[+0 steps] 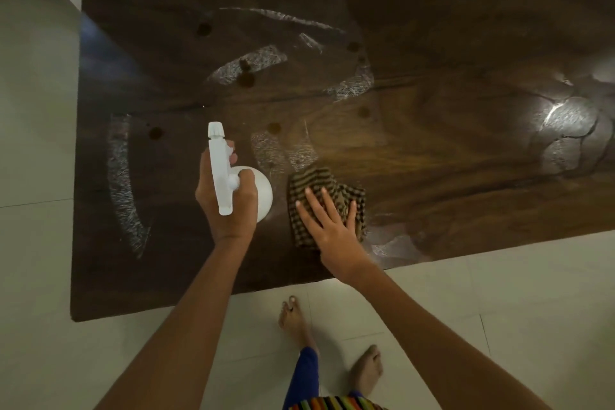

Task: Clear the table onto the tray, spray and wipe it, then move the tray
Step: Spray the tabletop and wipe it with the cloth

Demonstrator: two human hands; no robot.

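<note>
A dark wooden table [432, 43] fills the view, streaked with white spray smears and wet patches. My left hand [229, 206] grips a white spray bottle [221, 166] near the table's front middle, its nozzle pointing away from me. Just to the right, my right hand [329, 223] presses flat with straight fingers on a crumpled brown-and-black striped cloth [336, 190] lying on the tabletop. No tray is in view.
Pale floor tiles [499, 309] surround the table. My bare feet [296, 319] stand on the tiles at the table's front edge. A bright light reflection [562, 113] glares on the wet right part of the tabletop.
</note>
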